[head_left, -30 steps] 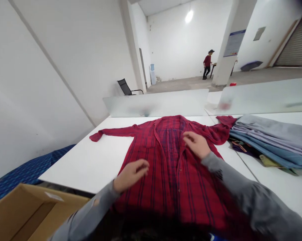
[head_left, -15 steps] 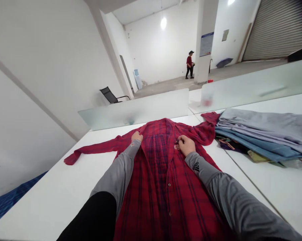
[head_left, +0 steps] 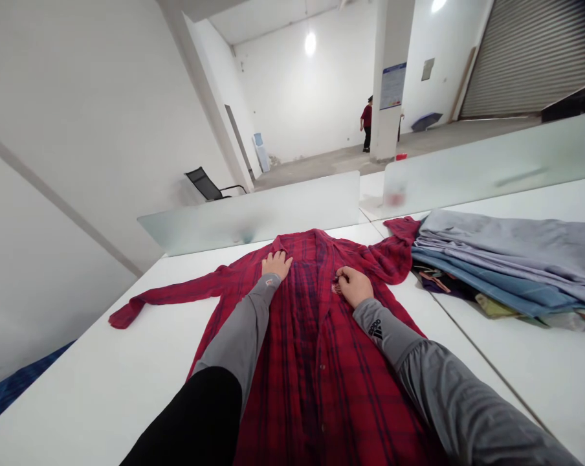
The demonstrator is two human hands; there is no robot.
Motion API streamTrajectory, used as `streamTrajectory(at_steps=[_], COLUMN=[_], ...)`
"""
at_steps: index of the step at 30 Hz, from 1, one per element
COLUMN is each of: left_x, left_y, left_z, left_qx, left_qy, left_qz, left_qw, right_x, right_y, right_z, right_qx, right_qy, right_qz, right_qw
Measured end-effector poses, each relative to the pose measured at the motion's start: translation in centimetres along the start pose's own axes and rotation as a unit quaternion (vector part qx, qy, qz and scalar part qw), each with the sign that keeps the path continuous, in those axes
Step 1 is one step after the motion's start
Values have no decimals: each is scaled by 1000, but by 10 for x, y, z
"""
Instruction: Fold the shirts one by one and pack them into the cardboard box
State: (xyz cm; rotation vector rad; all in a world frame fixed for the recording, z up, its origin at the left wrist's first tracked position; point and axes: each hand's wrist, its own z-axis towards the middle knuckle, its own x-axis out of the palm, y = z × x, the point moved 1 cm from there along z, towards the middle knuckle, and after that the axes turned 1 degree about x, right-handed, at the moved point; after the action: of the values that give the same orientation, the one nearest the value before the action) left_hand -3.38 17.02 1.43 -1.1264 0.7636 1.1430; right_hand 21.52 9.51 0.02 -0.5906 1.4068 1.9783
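A red and navy plaid shirt (head_left: 355, 362) lies spread on the white table, its front unbuttoned and its sleeves stretched out to both sides. My left hand (head_left: 276, 264) rests on the shirt's left front panel near the collar, fingers spread and holding nothing. On the other side of the opening, my right hand (head_left: 354, 285) is closed, pinching the shirt front near a small patterned patch (head_left: 336, 287) on the chest. Grey sleeves cover both forearms. What lies under the right fingers is partly hidden.
A stack of folded clothes (head_left: 510, 259) sits to the right, against the shirt's right sleeve. Frosted dividers (head_left: 263, 210) stand along the far edge of the white table (head_left: 142, 375). Beyond them are a black chair (head_left: 205, 184), a pillar (head_left: 392, 77) and a person (head_left: 366, 123).
My left hand has let go of the shirt's left front edge and spread flat on the cloth. The right hand keeps its pinch. The person far back has moved partly behind the pillar.
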Motion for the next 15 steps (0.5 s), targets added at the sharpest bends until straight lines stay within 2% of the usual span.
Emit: streamTrajectory(at_steps=[4, 7, 11, 15], left_x=[-4, -6, 3, 13], left_y=[-13, -36, -83, -125], left_z=[-13, -22, -26, -18], left_qx=[-11, 4, 59, 68], left_qy=[-43, -62, -20, 48], left_qz=[38, 42, 10, 28], left_qw=[998, 997, 998, 996], right_x=[2, 2, 0, -1], right_y=[3, 7, 15, 21], right_z=[-1, -3, -7, -13], right_qx=[-36, -72, -163, -229], right_qy=[50, 71, 95, 129], right_qz=[-77, -104, -85, -66], right_qw=[995, 989, 978, 963])
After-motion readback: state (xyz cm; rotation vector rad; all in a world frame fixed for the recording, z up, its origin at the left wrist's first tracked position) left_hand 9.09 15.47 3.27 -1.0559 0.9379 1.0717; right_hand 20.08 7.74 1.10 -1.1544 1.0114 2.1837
